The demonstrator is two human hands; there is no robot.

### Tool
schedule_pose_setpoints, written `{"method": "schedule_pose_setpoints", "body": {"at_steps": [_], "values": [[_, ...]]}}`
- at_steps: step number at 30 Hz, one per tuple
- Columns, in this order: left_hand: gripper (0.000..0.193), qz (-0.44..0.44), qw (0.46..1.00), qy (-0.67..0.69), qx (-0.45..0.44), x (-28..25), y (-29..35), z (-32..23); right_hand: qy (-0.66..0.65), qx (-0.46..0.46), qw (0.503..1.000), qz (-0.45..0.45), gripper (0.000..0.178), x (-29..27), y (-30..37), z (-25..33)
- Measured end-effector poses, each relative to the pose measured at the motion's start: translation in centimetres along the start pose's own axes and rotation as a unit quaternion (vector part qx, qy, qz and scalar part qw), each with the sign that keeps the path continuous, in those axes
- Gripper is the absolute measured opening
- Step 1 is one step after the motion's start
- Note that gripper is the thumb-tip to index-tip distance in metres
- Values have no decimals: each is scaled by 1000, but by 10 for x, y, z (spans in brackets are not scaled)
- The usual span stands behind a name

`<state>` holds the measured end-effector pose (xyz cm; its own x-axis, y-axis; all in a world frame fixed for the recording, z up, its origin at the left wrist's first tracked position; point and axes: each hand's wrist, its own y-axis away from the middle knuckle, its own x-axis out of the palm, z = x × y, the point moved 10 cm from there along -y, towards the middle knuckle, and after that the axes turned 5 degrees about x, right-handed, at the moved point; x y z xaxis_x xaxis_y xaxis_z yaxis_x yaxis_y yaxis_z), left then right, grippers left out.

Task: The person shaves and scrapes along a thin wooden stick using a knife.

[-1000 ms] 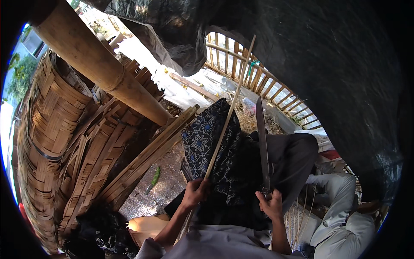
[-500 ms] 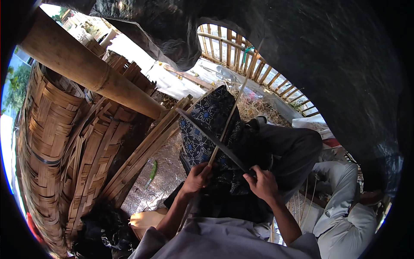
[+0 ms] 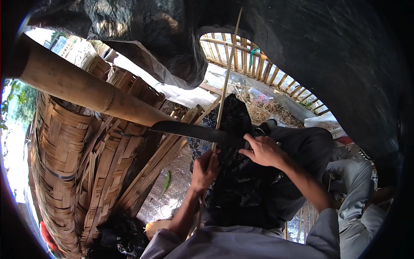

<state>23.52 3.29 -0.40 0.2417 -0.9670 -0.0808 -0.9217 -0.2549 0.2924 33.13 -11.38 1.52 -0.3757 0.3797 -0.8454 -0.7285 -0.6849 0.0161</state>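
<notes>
My left hand [image 3: 205,169] is closed around a long, thin bamboo strip [image 3: 225,86], which rises far past my knees and trails down below my wrist. In my right hand [image 3: 263,151] is the handle end of a knife, its grip mostly hidden by my fingers. The broad dark blade of the knife [image 3: 185,131] points left and crosses the strip just above my left hand. Under both lies a patterned dark blue cloth [image 3: 198,148] with black material over my lap.
Rolled woven bamboo panels [image 3: 64,151] and a thick bamboo pole [image 3: 95,97] stand on the left. Split bamboo lengths [image 3: 151,166] lean beside them. Black sheeting [image 3: 327,56] hangs overhead. Another person's pale trousers [image 3: 351,185] show at right. A green pod-like thing [image 3: 166,183] lies on the ground.
The knife has turned from a slant to nearly level, showing its broad side. My right hand has moved up, and the bamboo strip stands more upright.
</notes>
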Motion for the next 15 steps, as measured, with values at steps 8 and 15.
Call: {"method": "schedule_pose_setpoints", "body": {"at_steps": [8, 15], "values": [[21, -87, 982, -154, 69, 1, -7, 18, -97, 60, 994, -1, 49, 3, -8, -23], [26, 11, 979, -179, 98, 10, -10, 6, -49, 17, 998, 35, 58, 22, 4, -7]]}}
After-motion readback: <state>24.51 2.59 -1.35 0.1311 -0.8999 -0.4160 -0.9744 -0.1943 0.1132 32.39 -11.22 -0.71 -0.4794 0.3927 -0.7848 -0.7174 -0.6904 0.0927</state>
